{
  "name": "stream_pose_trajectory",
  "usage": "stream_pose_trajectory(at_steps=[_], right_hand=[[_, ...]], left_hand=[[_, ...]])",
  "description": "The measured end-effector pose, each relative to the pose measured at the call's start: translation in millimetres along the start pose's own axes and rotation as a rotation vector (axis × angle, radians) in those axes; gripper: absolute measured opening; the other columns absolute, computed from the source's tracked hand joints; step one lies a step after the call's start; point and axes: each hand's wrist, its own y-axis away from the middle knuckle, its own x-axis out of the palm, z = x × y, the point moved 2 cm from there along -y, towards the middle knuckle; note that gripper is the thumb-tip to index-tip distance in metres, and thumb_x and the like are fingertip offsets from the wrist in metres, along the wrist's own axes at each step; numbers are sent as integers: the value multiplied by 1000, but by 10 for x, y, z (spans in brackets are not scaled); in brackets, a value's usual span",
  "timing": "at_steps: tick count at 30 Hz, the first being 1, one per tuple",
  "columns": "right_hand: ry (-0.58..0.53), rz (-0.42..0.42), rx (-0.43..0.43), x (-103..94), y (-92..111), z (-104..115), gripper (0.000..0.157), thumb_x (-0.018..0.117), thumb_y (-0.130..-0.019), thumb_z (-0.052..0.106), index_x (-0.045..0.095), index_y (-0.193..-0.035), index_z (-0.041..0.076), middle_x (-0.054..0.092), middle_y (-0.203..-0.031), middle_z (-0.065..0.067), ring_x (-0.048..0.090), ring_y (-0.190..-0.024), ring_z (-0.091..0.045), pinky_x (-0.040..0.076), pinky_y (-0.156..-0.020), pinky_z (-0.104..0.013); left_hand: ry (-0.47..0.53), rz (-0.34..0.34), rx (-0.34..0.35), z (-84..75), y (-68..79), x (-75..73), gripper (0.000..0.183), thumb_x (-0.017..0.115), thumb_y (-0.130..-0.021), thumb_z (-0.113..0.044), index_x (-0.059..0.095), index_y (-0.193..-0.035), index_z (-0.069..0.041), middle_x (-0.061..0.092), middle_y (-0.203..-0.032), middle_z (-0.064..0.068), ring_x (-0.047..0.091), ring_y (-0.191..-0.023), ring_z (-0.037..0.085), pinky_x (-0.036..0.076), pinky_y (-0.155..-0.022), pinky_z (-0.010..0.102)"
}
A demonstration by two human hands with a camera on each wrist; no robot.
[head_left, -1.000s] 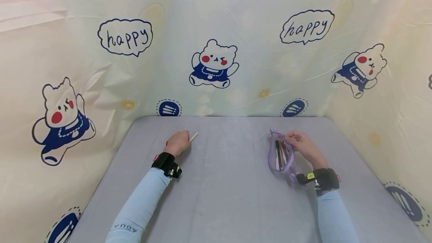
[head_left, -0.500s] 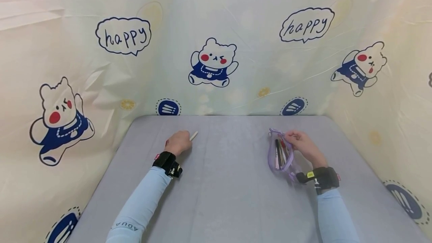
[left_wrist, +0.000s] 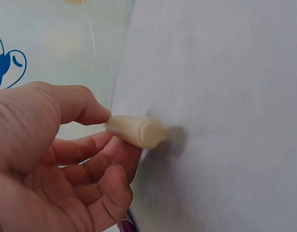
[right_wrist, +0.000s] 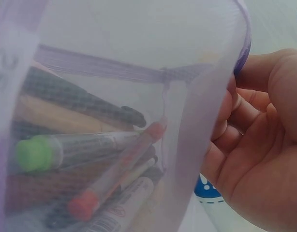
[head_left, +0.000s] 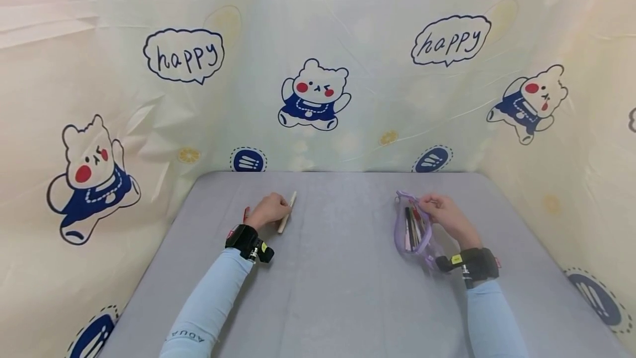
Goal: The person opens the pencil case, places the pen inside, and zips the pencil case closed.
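My left hand (head_left: 268,210) pinches a cream-coloured pen (left_wrist: 134,129) between thumb and fingertips above the left part of the table. One rounded end of that pen faces the left wrist camera. On the right, my right hand (head_left: 449,219) grips the rim of a purple mesh pencil case (head_left: 398,233), holding its mouth apart. Several pens (head_left: 412,231) stand inside. Through the mesh in the right wrist view, a green-capped pen (right_wrist: 37,153) and a red-ended pen (right_wrist: 85,205) show among darker ones.
A slim red object (head_left: 246,213) shows just behind the left hand, mostly hidden. The grey cloth-covered table (head_left: 338,269) spreads between both arms. A patterned curtain (head_left: 377,98) rises along its back and sides.
The left hand has turned and shifted slightly right, so more of the cream pen now shows, tilted upward. The red object beside that hand has become more visible. The right hand and pencil case stay put.
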Motion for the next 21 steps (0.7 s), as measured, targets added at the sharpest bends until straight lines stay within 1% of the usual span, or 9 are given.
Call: stream_pose_trajectory(at_steps=[3, 6, 11, 14, 17, 21], right_hand=[[-10, -7, -2, -1, -11, -25, 32, 54, -101, 27, 59, -112, -3, 61, -101, -8, 56, -88, -12, 52, -76, -30], [1, -4, -1, -11, -17, -32, 32, 54, -101, 28, 59, -113, -1, 60, -101, -5, 56, -89, -12, 52, -76, -30], [8, -5, -6, -10, -21, -28, 33, 52, -102, 28, 58, -114, -2, 60, -102, -7, 56, -90, -12, 51, -77, -30], [23, -6, -4, -7, -17, -21, 32, 51, -102, 28, 57, -114, -2, 60, -103, -6, 55, -92, -13, 50, -78, -31], [22, -12, 20, -2, -9, -21, 32, 52, -102, 29, 58, -114, 0, 60, -102, -5, 55, -92, -14, 51, -78, -30], [20, -10, 28, -5, -5, -21, 33, 52, -102, 30, 58, -115, -1, 60, -104, -7, 55, -92, -14, 51, -79, -31]], left_hand=[[25, -2, -10, 3, -40, 26, 21, 57, -95, -21, 67, -94, -2, 62, -76, 6, 57, -63, 17, 45, -56, 29], [44, -4, -18, 3, -84, 41, 21, 57, -96, -22, 67, -93, -4, 60, -74, 4, 55, -63, 16, 44, -55, 28], [89, -19, -29, -15, -132, 70, 22, 58, -95, -23, 69, -93, -4, 61, -76, 5, 56, -64, 17, 45, -55, 27], [129, -16, -38, -46, -144, 89, 23, 58, -94, -23, 70, -98, -4, 63, -80, 6, 58, -66, 17, 47, -55, 26], [170, -1, -46, -87, -155, 112, 26, 57, -94, -24, 69, -105, -4, 65, -87, 7, 60, -71, 17, 48, -57, 25], [214, 8, -48, -145, -154, 141, 29, 56, -95, -25, 68, -110, -3, 66, -92, 9, 61, -75, 18, 50, -59, 26]])
